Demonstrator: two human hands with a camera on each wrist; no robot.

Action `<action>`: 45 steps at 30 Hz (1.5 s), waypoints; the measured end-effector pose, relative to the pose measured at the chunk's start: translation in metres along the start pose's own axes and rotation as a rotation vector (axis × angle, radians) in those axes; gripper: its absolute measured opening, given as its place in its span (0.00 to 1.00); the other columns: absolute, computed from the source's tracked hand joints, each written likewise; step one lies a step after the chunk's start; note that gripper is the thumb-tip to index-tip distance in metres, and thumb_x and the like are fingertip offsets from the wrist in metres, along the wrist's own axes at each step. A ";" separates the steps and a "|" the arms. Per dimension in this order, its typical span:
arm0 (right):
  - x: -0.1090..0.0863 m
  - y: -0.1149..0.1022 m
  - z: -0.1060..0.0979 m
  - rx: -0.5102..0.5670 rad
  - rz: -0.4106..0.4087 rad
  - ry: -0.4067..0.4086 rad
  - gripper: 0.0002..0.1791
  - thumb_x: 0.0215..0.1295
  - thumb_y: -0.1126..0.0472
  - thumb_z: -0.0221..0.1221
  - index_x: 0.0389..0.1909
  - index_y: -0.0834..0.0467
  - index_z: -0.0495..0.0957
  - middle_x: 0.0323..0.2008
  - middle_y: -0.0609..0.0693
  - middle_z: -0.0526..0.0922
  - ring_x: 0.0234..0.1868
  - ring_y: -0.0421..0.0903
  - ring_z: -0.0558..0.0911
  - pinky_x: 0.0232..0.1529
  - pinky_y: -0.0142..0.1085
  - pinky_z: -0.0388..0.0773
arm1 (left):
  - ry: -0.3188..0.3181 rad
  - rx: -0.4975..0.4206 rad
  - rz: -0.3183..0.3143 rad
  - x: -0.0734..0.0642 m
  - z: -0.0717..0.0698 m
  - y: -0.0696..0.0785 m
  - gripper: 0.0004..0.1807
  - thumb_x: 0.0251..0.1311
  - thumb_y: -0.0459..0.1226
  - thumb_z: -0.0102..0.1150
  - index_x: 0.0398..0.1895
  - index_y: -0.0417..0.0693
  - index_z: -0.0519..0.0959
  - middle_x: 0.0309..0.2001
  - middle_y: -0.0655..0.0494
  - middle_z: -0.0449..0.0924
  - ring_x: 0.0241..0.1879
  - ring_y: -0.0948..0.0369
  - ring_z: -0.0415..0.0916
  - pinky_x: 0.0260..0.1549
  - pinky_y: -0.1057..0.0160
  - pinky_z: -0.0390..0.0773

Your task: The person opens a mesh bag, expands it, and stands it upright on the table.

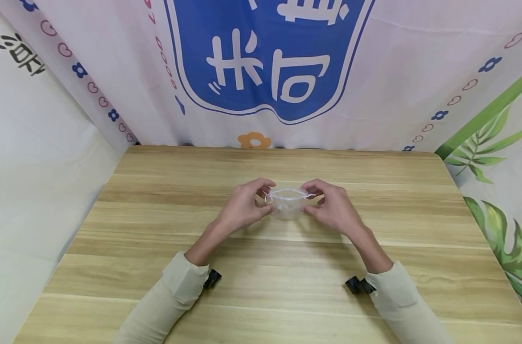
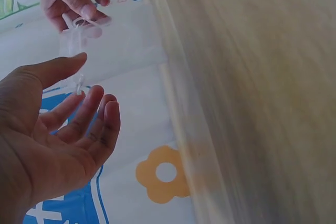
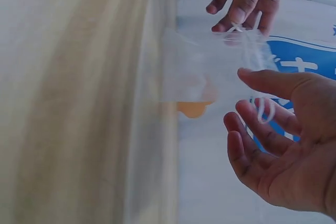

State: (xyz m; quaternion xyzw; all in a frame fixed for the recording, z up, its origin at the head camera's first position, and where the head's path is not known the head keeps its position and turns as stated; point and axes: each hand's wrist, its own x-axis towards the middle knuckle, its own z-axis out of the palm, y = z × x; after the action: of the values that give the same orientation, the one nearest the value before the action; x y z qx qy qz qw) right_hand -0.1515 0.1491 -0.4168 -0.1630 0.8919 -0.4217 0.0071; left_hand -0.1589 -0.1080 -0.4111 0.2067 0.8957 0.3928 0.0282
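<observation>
A small translucent drawstring bag [image 1: 287,209] is between my two hands over the table, its mouth partly spread and facing up. White cord runs along the mouth, with a loop by each hand. My left hand [image 1: 247,203] holds the bag's left side, thumb nearer me and fingers behind. On the other side, my right hand [image 1: 331,204] grips it in the same way. The right wrist view shows the clear film of the bag [image 3: 194,66] reaching from hand to hand, with a cord loop [image 3: 266,111] hanging at the right fingers. Nothing shows inside the bag.
The wood-grain table [image 1: 261,291] extends around both arms. A printed curtain [image 1: 398,81] with a blue sign hangs along its back edge, and white cloth [image 1: 33,157] lines the left side. Small black cameras [image 1: 212,278] sit at both wrists.
</observation>
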 end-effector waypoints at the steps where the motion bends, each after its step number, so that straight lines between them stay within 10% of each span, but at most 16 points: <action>1: -0.001 -0.001 -0.002 0.001 -0.008 0.002 0.24 0.62 0.65 0.77 0.57 0.60 0.83 0.53 0.57 0.90 0.54 0.56 0.89 0.51 0.47 0.91 | 0.000 -0.001 0.004 -0.001 -0.001 0.001 0.29 0.60 0.32 0.78 0.65 0.39 0.80 0.52 0.45 0.88 0.52 0.51 0.87 0.48 0.56 0.91; 19: 0.002 -0.015 -0.001 -0.099 -0.114 -0.048 0.15 0.64 0.64 0.75 0.51 0.57 0.88 0.54 0.54 0.89 0.56 0.56 0.86 0.52 0.51 0.88 | 0.043 0.100 0.173 0.000 0.004 0.007 0.07 0.64 0.33 0.76 0.44 0.46 0.89 0.55 0.47 0.86 0.54 0.51 0.84 0.46 0.56 0.90; 32: 0.005 -0.018 0.005 -0.133 -0.068 -0.054 0.22 0.65 0.62 0.75 0.59 0.60 0.86 0.57 0.56 0.88 0.57 0.58 0.87 0.54 0.52 0.89 | -0.098 0.215 0.325 0.002 0.005 0.007 0.05 0.62 0.32 0.76 0.39 0.51 0.92 0.59 0.50 0.84 0.56 0.55 0.84 0.55 0.57 0.88; 45: 0.003 -0.018 0.007 -0.130 -0.114 0.006 0.18 0.63 0.66 0.76 0.53 0.59 0.88 0.58 0.58 0.86 0.57 0.60 0.86 0.54 0.55 0.89 | -0.062 0.223 0.243 0.003 -0.002 0.007 0.15 0.63 0.34 0.76 0.52 0.46 0.88 0.60 0.49 0.83 0.60 0.53 0.83 0.60 0.53 0.86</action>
State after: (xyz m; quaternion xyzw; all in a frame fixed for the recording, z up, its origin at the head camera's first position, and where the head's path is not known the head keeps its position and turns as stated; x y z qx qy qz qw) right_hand -0.1483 0.1321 -0.4070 -0.2126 0.9066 -0.3632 -0.0302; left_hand -0.1598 -0.1036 -0.4041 0.3275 0.9008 0.2848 -0.0151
